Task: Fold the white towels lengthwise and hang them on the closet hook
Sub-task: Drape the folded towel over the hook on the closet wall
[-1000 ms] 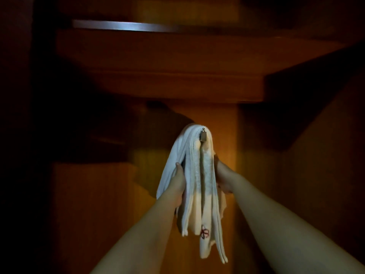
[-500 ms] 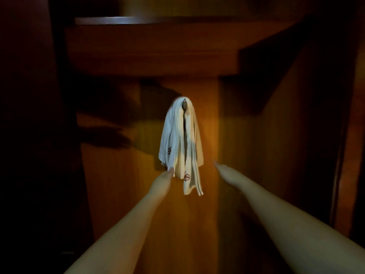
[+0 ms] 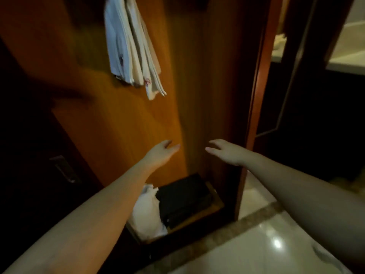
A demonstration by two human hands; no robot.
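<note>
The white towels (image 3: 130, 44) run off the top edge, so whatever holds them is out of sight. The left forearm (image 3: 110, 196) covers part of the white cloth (image 3: 147, 214) below.

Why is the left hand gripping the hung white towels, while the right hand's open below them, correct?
Not quite. In the head view the left hand grips nothing: it is open, well below the white towels, which hang free. The right hand is open below them, as stated.

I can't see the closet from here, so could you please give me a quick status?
Both hands, left and right, open, empty. Folded white towels hanging against wooden closet wall, untouched. Nothing in the way.
</note>
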